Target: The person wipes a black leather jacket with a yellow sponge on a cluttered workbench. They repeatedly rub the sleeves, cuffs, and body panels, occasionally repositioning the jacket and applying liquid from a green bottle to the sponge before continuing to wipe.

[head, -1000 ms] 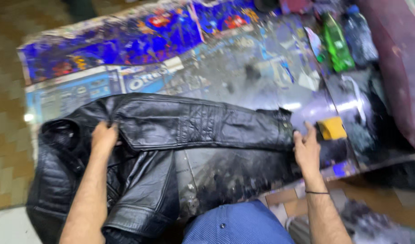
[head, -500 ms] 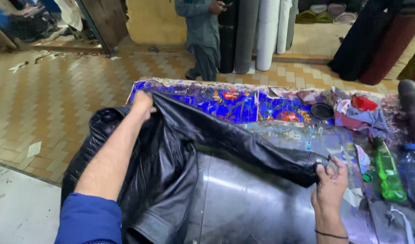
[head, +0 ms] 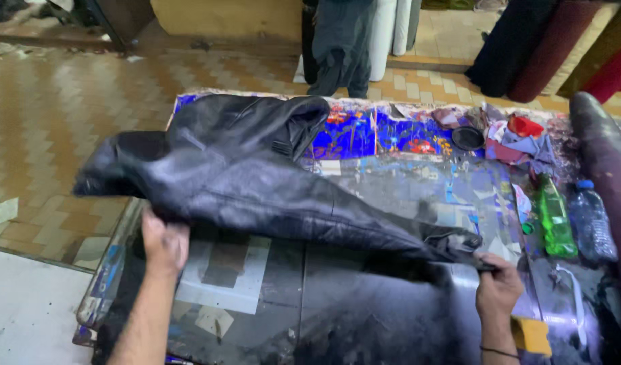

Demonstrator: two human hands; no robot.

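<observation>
— Two hands on one thing? Where is it?

— The black leather jacket (head: 249,182) is lifted above the glass-topped desk (head: 364,297), spread across its left half, one part hanging past the left edge over the tiled floor (head: 67,115).

— And each grip?

— The left hand (head: 165,243) is closed on the jacket's lower edge. The right hand (head: 497,287) pinches the sleeve end (head: 459,245) tight.

— Anything near?

— A green bottle (head: 555,220) and a clear bottle (head: 589,223) lie right of the right hand, apart from it.
</observation>
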